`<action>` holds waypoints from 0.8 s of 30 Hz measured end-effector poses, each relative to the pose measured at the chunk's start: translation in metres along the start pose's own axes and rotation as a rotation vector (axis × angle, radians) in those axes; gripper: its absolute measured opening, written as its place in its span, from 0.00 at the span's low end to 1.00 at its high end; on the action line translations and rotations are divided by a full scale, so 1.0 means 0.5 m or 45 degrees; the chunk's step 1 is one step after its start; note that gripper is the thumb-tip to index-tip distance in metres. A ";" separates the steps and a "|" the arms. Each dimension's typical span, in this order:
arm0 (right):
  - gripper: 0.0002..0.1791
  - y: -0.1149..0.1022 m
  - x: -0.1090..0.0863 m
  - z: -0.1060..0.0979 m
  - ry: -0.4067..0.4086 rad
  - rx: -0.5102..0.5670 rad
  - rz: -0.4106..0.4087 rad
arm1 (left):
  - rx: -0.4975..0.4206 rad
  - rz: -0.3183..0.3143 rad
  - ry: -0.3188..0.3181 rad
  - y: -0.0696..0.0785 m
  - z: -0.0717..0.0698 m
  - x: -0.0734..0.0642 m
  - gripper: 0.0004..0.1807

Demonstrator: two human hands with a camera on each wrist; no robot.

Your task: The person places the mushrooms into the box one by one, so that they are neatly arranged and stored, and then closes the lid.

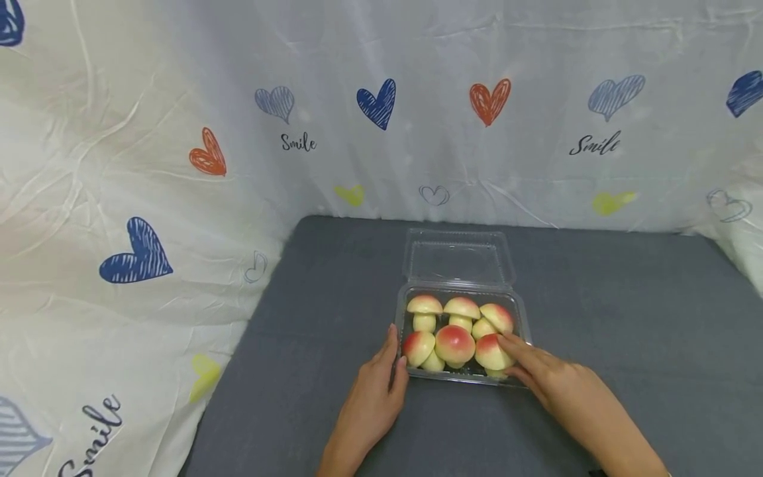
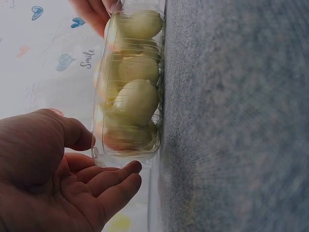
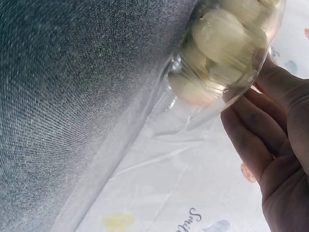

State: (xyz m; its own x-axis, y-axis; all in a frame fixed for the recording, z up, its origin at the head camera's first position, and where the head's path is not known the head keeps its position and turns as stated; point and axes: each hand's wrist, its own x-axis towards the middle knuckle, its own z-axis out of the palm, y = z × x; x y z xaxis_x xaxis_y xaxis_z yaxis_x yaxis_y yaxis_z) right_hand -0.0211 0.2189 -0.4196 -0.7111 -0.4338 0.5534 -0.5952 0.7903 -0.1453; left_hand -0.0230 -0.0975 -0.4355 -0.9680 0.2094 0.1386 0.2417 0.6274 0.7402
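Observation:
A clear plastic clamshell box (image 1: 405, 291) lies on the table with its lid (image 1: 459, 262) folded back. Inside sit several mushroom-shaped pieces (image 1: 456, 344), pale yellow with red-tinged caps, in two rows. At the box's left side is my left hand (image 1: 372, 391); its fingers (image 2: 118, 181) lie nearly straight along the wall, and its thumb is at the rim. Over the front right corner, my right hand (image 1: 566, 384) holds the front right mushroom (image 1: 492, 352) by its cap, between fingers and thumb. In the right wrist view the rim and glare partly hide that grip.
A dark grey cloth (image 1: 626, 318) covers the table around the box. Behind and to the left hangs a white curtain (image 1: 429, 159) printed with hearts and the word Smile. The opened lid lies toward the back of the table.

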 end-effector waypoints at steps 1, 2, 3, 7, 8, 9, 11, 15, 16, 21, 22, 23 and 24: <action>0.33 0.000 0.000 0.000 -0.004 0.004 0.002 | 0.002 0.003 0.004 0.000 0.000 0.000 0.32; 0.32 0.000 0.000 0.000 -0.007 0.010 0.004 | 0.004 0.006 0.008 0.000 0.000 0.000 0.32; 0.31 0.000 -0.001 0.000 -0.010 0.016 0.006 | 0.007 0.008 0.011 0.000 0.000 0.000 0.31; 0.28 0.000 -0.002 0.000 -0.024 0.031 0.014 | 0.017 0.011 0.020 0.000 -0.001 -0.002 0.31; 0.28 -0.001 -0.002 0.000 -0.026 0.031 0.016 | 0.020 0.012 0.021 0.000 -0.001 -0.002 0.31; 0.28 -0.001 -0.002 0.000 -0.029 0.030 0.019 | 0.021 0.012 0.021 -0.001 0.000 -0.002 0.31; 0.28 -0.001 -0.002 0.000 -0.035 0.029 0.026 | 0.023 0.013 0.020 -0.001 0.000 -0.002 0.31; 0.28 -0.002 0.000 -0.003 -0.037 0.027 0.031 | 0.014 0.004 0.011 -0.001 0.000 0.000 0.31; 0.28 -0.002 0.001 -0.004 -0.035 0.028 0.028 | 0.013 0.002 0.009 -0.001 0.000 0.000 0.32; 0.27 0.005 0.006 -0.007 -0.011 0.036 0.005 | 0.018 0.002 -0.001 0.000 -0.002 0.002 0.32; 0.28 0.008 0.007 -0.007 -0.004 0.040 0.005 | 0.021 0.006 -0.004 0.001 -0.004 0.002 0.32; 0.29 0.011 0.010 -0.008 0.000 0.047 0.008 | 0.025 0.011 -0.008 0.001 -0.006 0.003 0.32; 0.30 0.014 0.012 -0.008 0.003 0.055 0.015 | 0.025 0.014 -0.016 0.001 -0.009 0.004 0.32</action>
State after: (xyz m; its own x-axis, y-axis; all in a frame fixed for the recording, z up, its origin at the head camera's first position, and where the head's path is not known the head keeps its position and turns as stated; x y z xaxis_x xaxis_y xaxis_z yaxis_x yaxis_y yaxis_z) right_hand -0.0281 0.2236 -0.4139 -0.7174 -0.4232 0.5534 -0.6023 0.7759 -0.1875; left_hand -0.0251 -0.1000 -0.4319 -0.9645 0.2252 0.1382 0.2534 0.6397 0.7257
